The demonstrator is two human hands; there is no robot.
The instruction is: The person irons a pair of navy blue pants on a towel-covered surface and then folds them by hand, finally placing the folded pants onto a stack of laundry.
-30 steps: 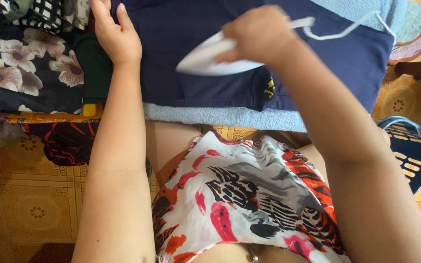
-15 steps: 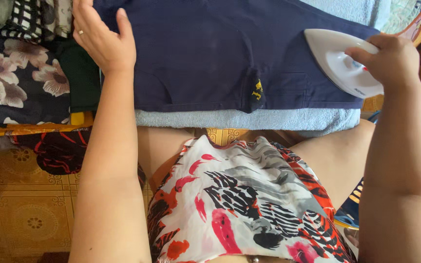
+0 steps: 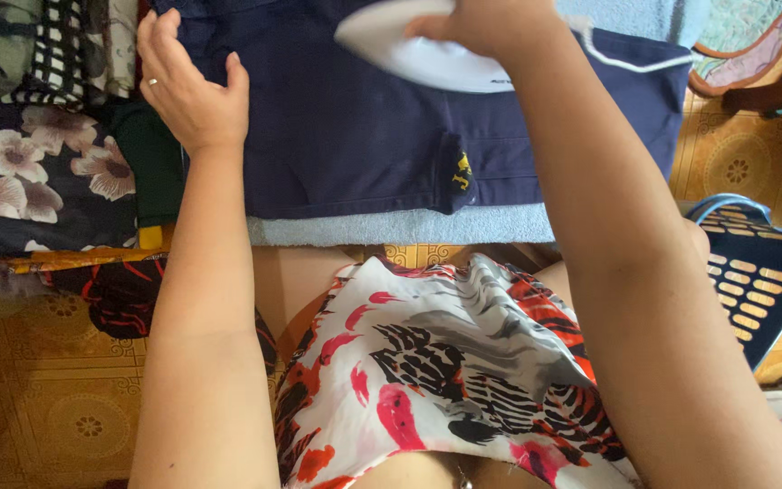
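One white plastic iron (image 3: pixel 427 54) sits clamped in my right grip (image 3: pixel 486 23) at twelve o'clock; my left grip (image 3: pixel 187 91), fingers apart, flattens the creased navy cotton shorts (image 3: pixel 355 136).

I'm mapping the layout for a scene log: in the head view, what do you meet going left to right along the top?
Floral dark cloth → left hand → navy garment → white iron under the right hand → blue plastic basket.
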